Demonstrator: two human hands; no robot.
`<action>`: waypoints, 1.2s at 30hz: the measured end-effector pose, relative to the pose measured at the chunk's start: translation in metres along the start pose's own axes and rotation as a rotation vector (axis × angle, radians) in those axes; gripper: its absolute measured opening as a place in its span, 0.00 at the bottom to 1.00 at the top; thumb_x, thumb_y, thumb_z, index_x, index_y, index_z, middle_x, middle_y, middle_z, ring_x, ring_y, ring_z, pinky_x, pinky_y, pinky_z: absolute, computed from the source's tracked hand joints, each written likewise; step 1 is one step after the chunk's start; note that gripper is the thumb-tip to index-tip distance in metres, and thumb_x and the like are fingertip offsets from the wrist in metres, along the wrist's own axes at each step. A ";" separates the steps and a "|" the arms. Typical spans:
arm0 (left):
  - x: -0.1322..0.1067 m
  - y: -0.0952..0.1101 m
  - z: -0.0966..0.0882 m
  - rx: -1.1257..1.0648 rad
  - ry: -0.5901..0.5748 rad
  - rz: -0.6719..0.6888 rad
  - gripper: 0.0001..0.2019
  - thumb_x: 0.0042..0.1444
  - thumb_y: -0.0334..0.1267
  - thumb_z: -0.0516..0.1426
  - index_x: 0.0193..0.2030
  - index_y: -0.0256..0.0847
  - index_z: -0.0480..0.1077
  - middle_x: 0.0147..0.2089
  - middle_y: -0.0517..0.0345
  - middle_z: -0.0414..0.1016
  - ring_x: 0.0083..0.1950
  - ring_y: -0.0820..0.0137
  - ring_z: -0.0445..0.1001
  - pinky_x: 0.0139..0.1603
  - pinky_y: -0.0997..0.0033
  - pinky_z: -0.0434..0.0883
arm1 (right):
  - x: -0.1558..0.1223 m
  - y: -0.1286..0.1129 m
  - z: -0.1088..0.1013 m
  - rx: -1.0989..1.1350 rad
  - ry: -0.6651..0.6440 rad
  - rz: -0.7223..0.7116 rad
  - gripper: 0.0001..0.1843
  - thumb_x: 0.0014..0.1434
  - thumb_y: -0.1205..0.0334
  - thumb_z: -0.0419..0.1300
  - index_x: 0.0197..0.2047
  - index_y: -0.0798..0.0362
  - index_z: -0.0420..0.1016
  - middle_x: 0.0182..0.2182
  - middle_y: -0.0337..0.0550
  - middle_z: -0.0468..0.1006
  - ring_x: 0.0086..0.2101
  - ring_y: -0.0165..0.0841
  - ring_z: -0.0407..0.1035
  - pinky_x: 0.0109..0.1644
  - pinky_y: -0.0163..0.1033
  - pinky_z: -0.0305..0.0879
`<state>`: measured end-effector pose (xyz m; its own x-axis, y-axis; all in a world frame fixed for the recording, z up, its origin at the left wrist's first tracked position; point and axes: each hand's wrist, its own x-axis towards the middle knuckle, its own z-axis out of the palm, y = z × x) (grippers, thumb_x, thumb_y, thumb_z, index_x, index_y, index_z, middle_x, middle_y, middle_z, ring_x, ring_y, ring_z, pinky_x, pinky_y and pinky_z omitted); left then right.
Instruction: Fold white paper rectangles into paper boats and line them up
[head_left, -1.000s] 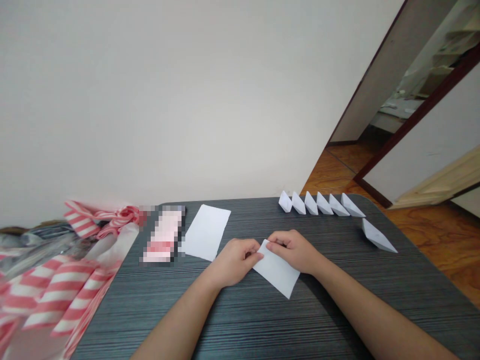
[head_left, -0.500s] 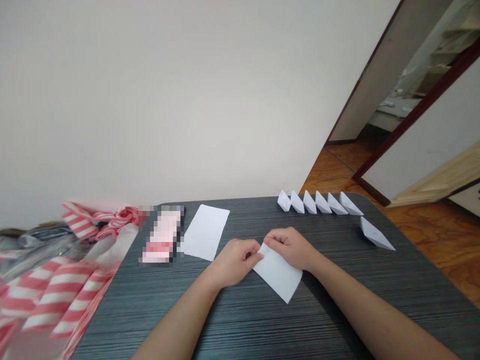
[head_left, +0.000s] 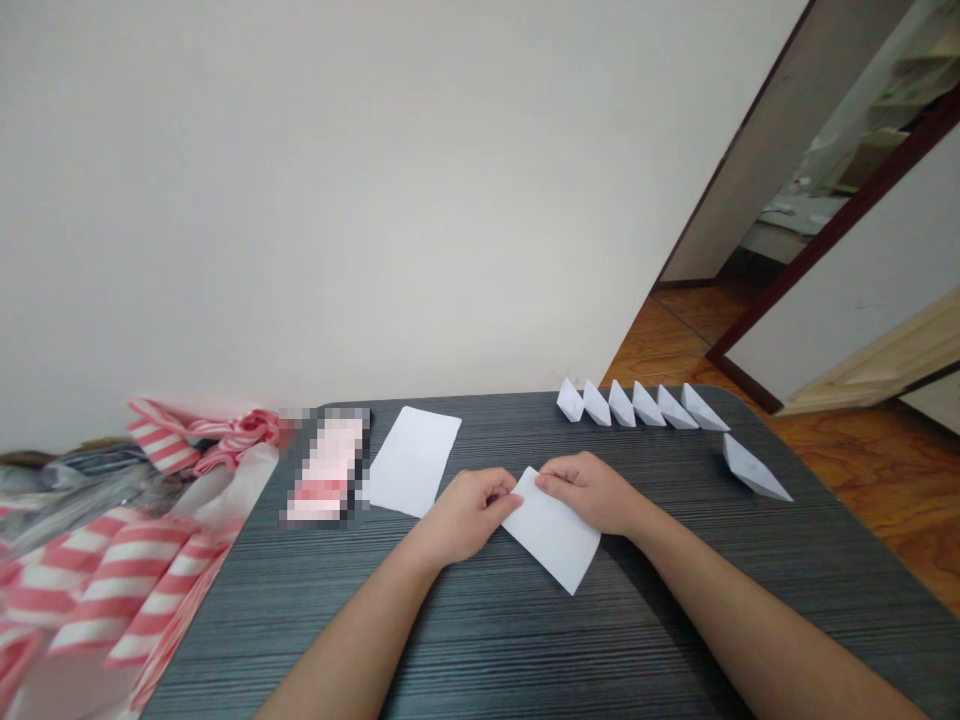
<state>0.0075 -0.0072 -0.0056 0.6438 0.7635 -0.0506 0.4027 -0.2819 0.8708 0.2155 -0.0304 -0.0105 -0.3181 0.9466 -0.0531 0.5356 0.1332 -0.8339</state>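
Observation:
A small white sheet of paper (head_left: 556, 535) is held at an angle above the dark table, one corner pointing toward me. My left hand (head_left: 474, 510) pinches its left edge near the far corner between thumb and fingers. On the other side of that corner, my right hand (head_left: 589, 492) grips the far right edge, thumb on top. Whether the paper is folded double I cannot tell. Left of my hands lies a stack of white paper (head_left: 416, 460). Several folded paper boats (head_left: 621, 405) stand in a row at the back right, and another paper boat (head_left: 752, 467) lies nearer, to their right.
A blurred-out phone-like rectangle (head_left: 330, 465) lies on the dark wood-grain table (head_left: 465, 640) at its left. Red-and-white striped cloth (head_left: 112, 580) is heaped beyond the table's left edge. A pale wall (head_left: 375, 200) rises behind; wooden floor (head_left: 870, 480) shows to the right.
My hands have drawn slightly apart along the paper's far edges, so its far corner now shows between them. The paper has shifted a little left.

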 end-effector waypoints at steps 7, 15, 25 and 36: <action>0.001 -0.004 0.002 -0.101 0.045 -0.042 0.11 0.56 0.42 0.51 0.30 0.37 0.69 0.25 0.61 0.66 0.26 0.75 0.61 0.26 0.77 0.56 | -0.003 0.003 -0.002 0.041 -0.035 0.039 0.15 0.57 0.54 0.54 0.29 0.56 0.75 0.21 0.38 0.71 0.22 0.27 0.63 0.22 0.30 0.54; 0.003 -0.009 0.003 -0.351 0.050 -0.128 0.15 0.56 0.48 0.50 0.39 0.37 0.66 0.16 0.67 0.60 0.17 0.78 0.56 0.19 0.79 0.52 | -0.003 0.010 0.004 0.220 0.088 0.139 0.17 0.58 0.52 0.53 0.29 0.57 0.72 0.21 0.39 0.73 0.21 0.28 0.64 0.21 0.31 0.55; 0.002 -0.009 0.002 -0.282 0.043 -0.092 0.16 0.57 0.49 0.50 0.28 0.38 0.65 0.15 0.64 0.64 0.18 0.77 0.59 0.23 0.77 0.58 | -0.001 0.013 0.009 0.255 0.170 0.127 0.16 0.59 0.52 0.52 0.31 0.56 0.72 0.23 0.39 0.73 0.22 0.29 0.65 0.24 0.32 0.56; 0.004 -0.012 0.003 -0.368 0.178 -0.116 0.14 0.57 0.47 0.50 0.29 0.38 0.64 0.14 0.66 0.63 0.16 0.78 0.56 0.20 0.79 0.54 | -0.003 0.010 0.008 0.167 0.129 0.084 0.19 0.61 0.52 0.49 0.27 0.56 0.71 0.21 0.37 0.70 0.23 0.28 0.61 0.25 0.32 0.54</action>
<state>0.0072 -0.0025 -0.0173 0.4727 0.8753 -0.1017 0.1860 0.0137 0.9825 0.2157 -0.0340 -0.0227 -0.1692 0.9835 -0.0642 0.4152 0.0121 -0.9096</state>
